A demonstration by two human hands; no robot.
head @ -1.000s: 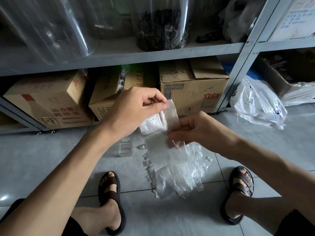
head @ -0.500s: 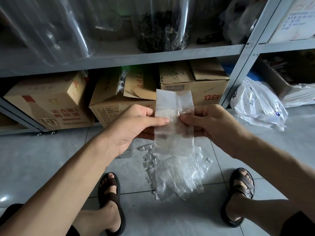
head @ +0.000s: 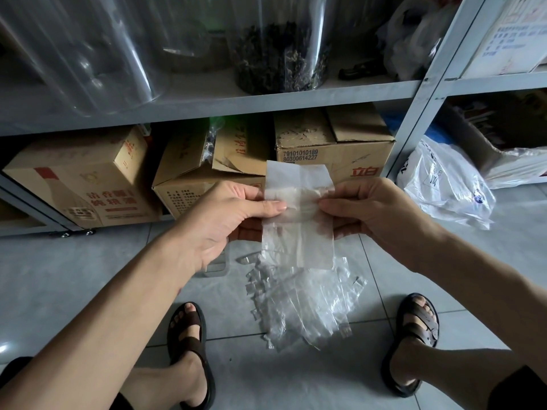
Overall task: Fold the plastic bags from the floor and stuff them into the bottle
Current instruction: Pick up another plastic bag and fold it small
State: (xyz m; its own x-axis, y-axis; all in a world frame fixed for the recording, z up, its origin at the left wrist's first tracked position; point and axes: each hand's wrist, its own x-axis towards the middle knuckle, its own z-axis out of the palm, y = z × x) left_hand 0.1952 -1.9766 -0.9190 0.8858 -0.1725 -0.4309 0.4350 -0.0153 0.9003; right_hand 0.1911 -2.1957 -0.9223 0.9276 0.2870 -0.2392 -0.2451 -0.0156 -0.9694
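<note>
Grey tiled floor [head: 59, 276], seen from above by a seated person. Metal shelf [head: 266, 102] runs across the back. Three cardboard boxes sit under it: left box [head: 83, 179], middle box [head: 189, 184] with open flaps, right box [head: 334, 143] with printed numbers. A clear jar [head: 281, 54] with dark contents stands on the shelf, with more clear plastic to its left. A white sack [head: 444, 184] lies crumpled on the floor at right, by the shelf post.

Pile [head: 305, 309] of small clear bags lies on the floor between the feet, loose and overlapping.

Both forearms reach in from the bottom corners. Left hand [head: 219, 220] and right hand [head: 376, 208] meet mid-frame above the pile. One bag [head: 299, 232] is held between them, off the floor, upright and flat like a long strip. Its top edge stands in front of the right box and its bottom edge hangs just over the pile.

Left grip: thumb on the front, fingers behind, pinching the bag's left edge. Right grip: same, on the right edge. The thumb tips are near each other but apart.

Brown sandals on both feet: left sandal [head: 189, 344], right sandal [head: 417, 329], either side of the pile.

Clear container [head: 214, 266] on the floor is mostly hidden behind the left hand. Cannot tell if it is the bottle.
</note>
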